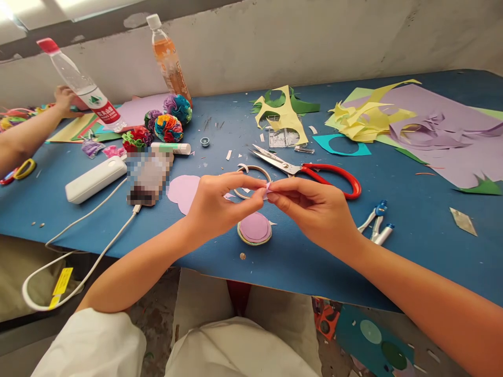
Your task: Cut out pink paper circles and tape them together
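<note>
Between my two hands, above the blue table, is a small piece of lilac paper (268, 187), mostly hidden by the fingertips. My left hand (223, 201) pinches it from the left, and my right hand (310, 204) pinches it from the right. Just below lies a stack of round paper discs (254, 228), lilac on top. Behind the fingers a roll of tape (262, 170) rests on the table, partly covered. Red-handled scissors (330, 172) lie beyond my right hand, blades half apart. A lilac paper shape with rounded lobes (181, 192) is partly behind my left hand.
Yellow paper scraps (367, 120) and lilac sheets (471, 141) spread at the right, near a compass (377, 224). At left are a power bank (96, 179), a cabled phone (148, 180), ruffled paper balls (168, 127), a glue stick (171, 148), bottles (170, 60) and another person's hand (66, 100).
</note>
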The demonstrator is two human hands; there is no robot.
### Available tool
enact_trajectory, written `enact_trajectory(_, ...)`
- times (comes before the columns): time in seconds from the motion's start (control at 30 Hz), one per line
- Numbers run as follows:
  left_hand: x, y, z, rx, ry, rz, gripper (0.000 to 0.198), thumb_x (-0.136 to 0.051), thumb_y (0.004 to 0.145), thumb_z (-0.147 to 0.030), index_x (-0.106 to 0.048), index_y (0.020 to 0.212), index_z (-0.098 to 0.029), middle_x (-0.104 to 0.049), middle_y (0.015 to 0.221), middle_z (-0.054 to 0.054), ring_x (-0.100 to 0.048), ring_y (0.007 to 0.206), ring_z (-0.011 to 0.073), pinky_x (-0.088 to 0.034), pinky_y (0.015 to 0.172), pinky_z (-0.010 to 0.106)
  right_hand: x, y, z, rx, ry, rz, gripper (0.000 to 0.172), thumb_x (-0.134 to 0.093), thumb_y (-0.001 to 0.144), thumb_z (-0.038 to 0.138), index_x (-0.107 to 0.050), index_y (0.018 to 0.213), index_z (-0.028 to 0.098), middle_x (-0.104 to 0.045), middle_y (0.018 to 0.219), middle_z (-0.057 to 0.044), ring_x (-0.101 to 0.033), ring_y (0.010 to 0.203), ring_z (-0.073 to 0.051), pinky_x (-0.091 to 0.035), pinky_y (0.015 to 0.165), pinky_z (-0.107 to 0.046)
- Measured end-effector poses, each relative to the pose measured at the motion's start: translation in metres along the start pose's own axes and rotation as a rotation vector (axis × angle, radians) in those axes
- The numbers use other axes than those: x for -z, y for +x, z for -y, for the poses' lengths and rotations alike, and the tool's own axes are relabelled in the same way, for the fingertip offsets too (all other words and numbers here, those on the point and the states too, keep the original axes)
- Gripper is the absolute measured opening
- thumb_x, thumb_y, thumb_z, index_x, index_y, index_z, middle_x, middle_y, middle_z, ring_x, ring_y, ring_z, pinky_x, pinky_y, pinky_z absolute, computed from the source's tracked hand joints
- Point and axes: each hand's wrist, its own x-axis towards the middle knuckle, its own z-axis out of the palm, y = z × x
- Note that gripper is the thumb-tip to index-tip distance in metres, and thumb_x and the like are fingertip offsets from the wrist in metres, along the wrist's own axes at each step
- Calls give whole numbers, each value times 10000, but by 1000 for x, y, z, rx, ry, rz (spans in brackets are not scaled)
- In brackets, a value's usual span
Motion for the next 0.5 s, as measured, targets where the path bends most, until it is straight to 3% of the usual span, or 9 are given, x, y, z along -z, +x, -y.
enact_trajectory(0.27,-7,-1,6,-292,212,-131,76,-619,768,-143,-671,767,-198,-752,724,-42,-673,595,96,-571,894,317,-1,0,1,-25,-12,25,81,-692,784,295,-735,852,281,-747,883,7,-710,821,-195,-602,770,-326)
enact_trajectory(0.37,-6,-1,5,-260,233,-107,77,-601,783,-153,-653,749,-199,-747,723,-33,-683,637,108,-572,832,286,-2,0,2,-60,19,13,82,-697,783,317,-730,845,275,-746,870,1,-712,826,-200,-598,778,-335)
enact_trajectory(0.5,-1,1,0,-107,189,-49,72,-599,790,-176,-658,751,-188,-748,757,-3,-679,676,123,-538,662,234,-3,2,3,-84,89,-11,124,-714,770,356,-713,831,247,-745,854,-10,-712,796,-198,-600,764,-352)
